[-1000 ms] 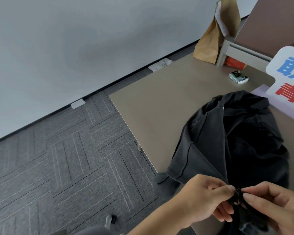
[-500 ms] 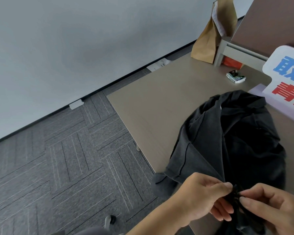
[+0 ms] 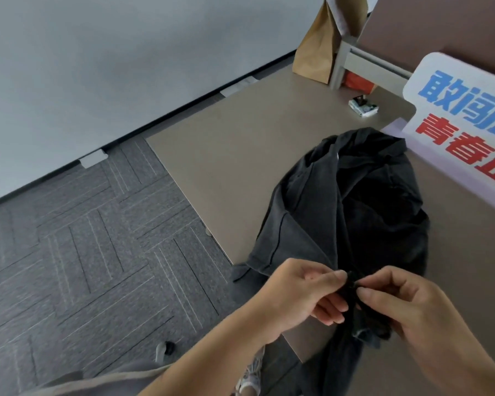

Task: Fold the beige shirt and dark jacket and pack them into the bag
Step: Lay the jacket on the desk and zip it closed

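1. Dark jacket (image 3: 352,212): charcoal woven cloth, matte, heaped in a rumpled oval mound on the counter (image 3: 235,155); collar end toward the far side, lower edge spilling over the near counter edge.
2. Left hand (image 3: 303,295): bare, grip pinched with thumb and forefinger on a small dark part at the jacket's front opening; what that part is cannot be told.
3. Right hand (image 3: 406,307): bare, grip likewise pinched on the same spot, fingertips nearly meeting those of the left hand.
4. Counter: flat, smooth, taupe laminate with a faint grain, square-cornered.
5. Brown paper bag (image 3: 323,44): creased kraft paper, upright at the far counter corner, beside a grey metal frame post (image 3: 340,64).
6. Small packet (image 3: 363,106): white and green, flat, lying well apart from the jacket.
7. Sign board (image 3: 457,121): white, rounded outline, large blue and red characters, at the right, just beside the jacket.
8. Floor (image 3: 83,247): grey carpet tiles, ribbed, laid in alternating directions.
9. Wall (image 3: 97,52): plain pale grey, dark skirting line at its foot.
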